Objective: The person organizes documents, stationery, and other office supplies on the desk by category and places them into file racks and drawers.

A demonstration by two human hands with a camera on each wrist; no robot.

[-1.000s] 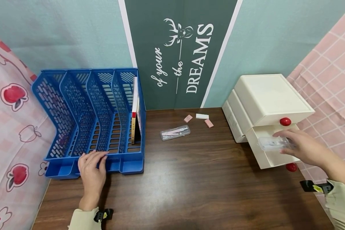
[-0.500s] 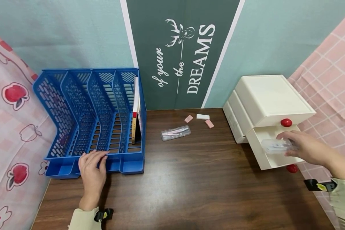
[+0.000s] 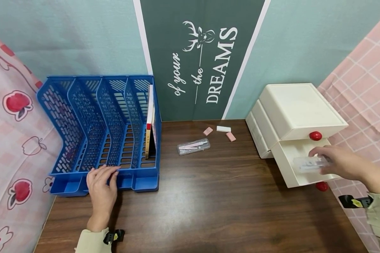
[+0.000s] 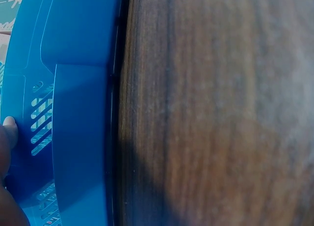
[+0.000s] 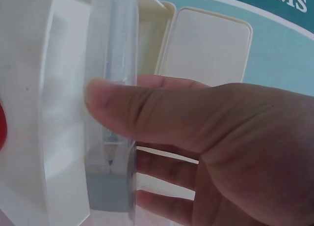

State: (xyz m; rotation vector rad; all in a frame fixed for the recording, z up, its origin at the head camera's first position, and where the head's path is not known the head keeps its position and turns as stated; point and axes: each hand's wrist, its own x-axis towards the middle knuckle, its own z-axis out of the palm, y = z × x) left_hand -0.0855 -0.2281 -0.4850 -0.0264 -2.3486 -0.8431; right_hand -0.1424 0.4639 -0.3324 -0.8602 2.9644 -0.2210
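Note:
In the head view the right hand (image 3: 343, 163) pinches a clear plastic case (image 3: 310, 163) over the pulled-out drawer (image 3: 286, 168) of a white cabinet (image 3: 304, 105). The right wrist view shows the thumb on one face of the case (image 5: 120, 49) and fingers behind it. On the left, the left hand (image 3: 102, 188) rests with bent fingers on the front rim of a blue file rack (image 3: 145, 172); its fingertips also touch the blue plastic in the left wrist view.
A clear case with a pink-and-white item inside (image 3: 194, 146) lies mid-table, near two pink erasers (image 3: 208, 131) (image 3: 230, 136) and a white one (image 3: 223, 129). Books (image 3: 150, 123) stand in the rack's right slot. Patterned cloths hang at both sides.
The right hand and its case have moved slightly to the right over the drawer. The left hand stays on the rack's rim.

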